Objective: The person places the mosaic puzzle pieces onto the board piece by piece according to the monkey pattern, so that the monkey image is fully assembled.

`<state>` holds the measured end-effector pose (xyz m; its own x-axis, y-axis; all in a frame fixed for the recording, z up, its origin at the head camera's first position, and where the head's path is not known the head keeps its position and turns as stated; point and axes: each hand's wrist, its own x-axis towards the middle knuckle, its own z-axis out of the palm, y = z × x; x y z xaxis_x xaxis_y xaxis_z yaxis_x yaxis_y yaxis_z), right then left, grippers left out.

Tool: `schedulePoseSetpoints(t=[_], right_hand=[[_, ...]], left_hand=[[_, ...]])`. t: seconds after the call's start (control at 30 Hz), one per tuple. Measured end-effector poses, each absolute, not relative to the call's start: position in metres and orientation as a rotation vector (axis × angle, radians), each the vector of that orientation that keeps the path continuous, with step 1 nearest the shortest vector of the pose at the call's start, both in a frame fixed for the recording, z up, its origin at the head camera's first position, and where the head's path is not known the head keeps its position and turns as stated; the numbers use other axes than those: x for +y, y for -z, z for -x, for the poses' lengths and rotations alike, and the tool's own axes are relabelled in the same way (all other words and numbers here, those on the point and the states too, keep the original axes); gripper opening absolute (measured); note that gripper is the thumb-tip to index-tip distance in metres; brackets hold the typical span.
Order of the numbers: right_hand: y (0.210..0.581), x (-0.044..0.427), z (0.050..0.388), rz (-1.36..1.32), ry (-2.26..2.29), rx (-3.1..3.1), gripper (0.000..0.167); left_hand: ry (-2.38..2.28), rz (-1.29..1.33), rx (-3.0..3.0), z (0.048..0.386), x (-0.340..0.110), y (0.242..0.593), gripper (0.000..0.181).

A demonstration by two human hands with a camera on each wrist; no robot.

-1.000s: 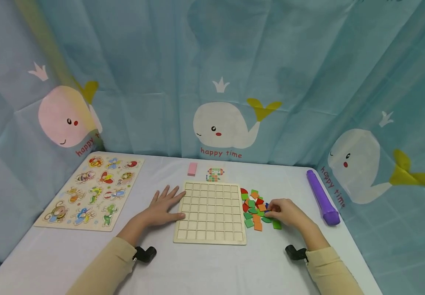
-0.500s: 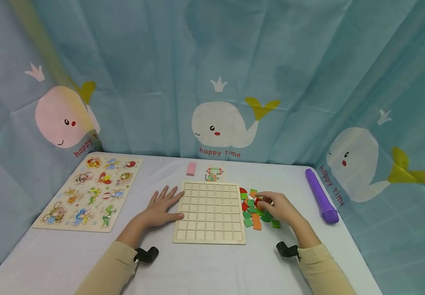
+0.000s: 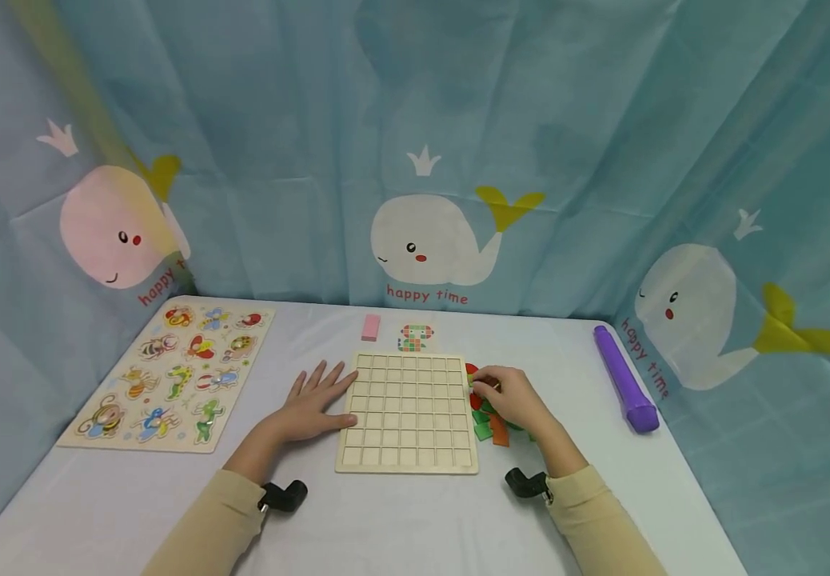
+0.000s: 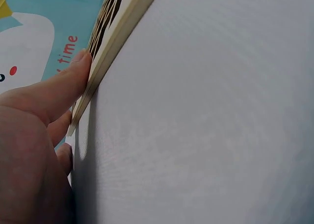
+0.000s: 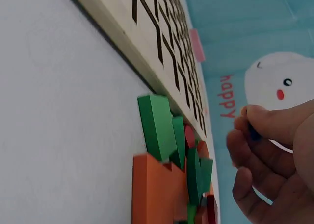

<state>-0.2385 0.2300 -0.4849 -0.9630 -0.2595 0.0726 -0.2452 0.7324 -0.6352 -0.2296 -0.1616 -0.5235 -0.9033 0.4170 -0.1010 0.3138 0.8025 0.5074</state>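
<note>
A pale wooden board [image 3: 415, 469] with a grid of square recesses lies on the white table, and its cells look bare. Fingers spread, my left hand [image 3: 307, 412] rests at the board's left edge, with the thumb on the rim. My right hand [image 3: 519, 398] is above the board's right edge, over a pile of coloured tiles [image 3: 500, 433] that it partly covers. Its thumb and index finger pinch a small dark blue tile [image 5: 253, 132], seen in the right wrist view. Green tiles [image 5: 158, 128] and orange tiles [image 5: 157, 189] lie close to the board's side.
Behind the board are a pattern card [image 3: 415, 338] and a pink block [image 3: 370, 327]. An insect picture puzzle [image 3: 170, 376] lies at the left. A purple tube-shaped object [image 3: 625, 380] lies near the right edge. A whale-print curtain [image 3: 300, 240] stands behind the table.
My right hand has moved left from the far side of the tile pile to the board's right edge, carrying the blue tile. My left hand stays put on the board.
</note>
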Motion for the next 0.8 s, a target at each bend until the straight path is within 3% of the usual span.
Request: schedulePoseSetpoints(t=[0.57,0.8], right_hand=[[0.497,0.202,0.255,0.1,1.19,2.904,0.009],[0.496,0.19,0.257,0.114,1.11,2.898,0.01]], left_hand=[[-0.747,-0.57,2.771,0.23,-0.162,0.523,0.088],[-0.748,-0.57,2.76,0.231,-0.162,0.523,0.089]])
